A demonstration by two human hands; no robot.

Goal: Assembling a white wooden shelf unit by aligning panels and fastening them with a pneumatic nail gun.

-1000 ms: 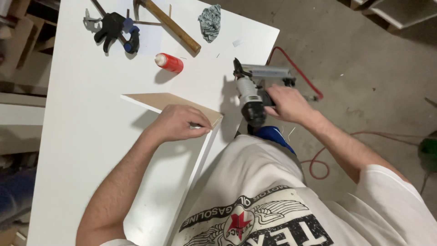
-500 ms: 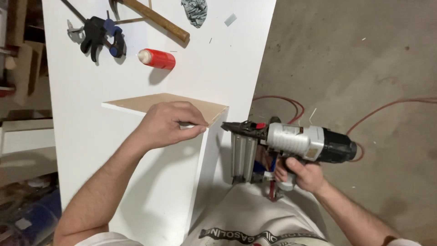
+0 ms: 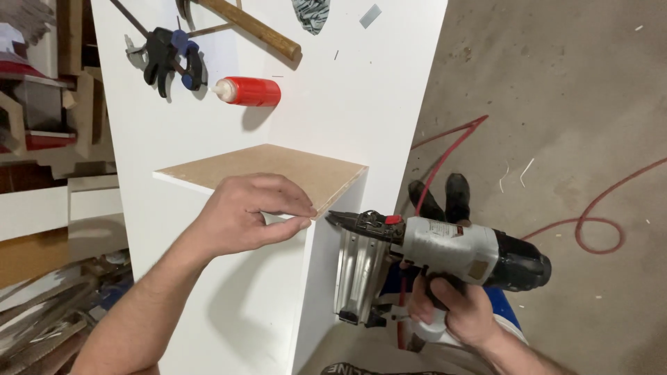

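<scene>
Since half a second ago the nail gun [image 3: 431, 257] has come in closer, and its nose now sits just beside the front corner of the brown board [image 3: 278, 170], seemingly touching the white panel [image 3: 326, 278] under that corner, though the contact point is too small to be sure of. The right hand [image 3: 451, 309] is wrapped tight around the gun's grip, fingers closed on it, below and to the right of the board. The left hand [image 3: 250, 212] lies on the board's near edge, fingers curled together and pinching that edge, thumb underneath.

Beyond the board, on the white tabletop [image 3: 361, 90], a red glue bottle [image 3: 246, 91] lies on its side. Further back from the board rest a hammer [image 3: 257, 29] with a wooden handle and a black and blue clamp [image 3: 170, 59]. To the right of the board, down on the concrete floor [image 3: 570, 90], a red hose [image 3: 590, 208] curls in loops.
</scene>
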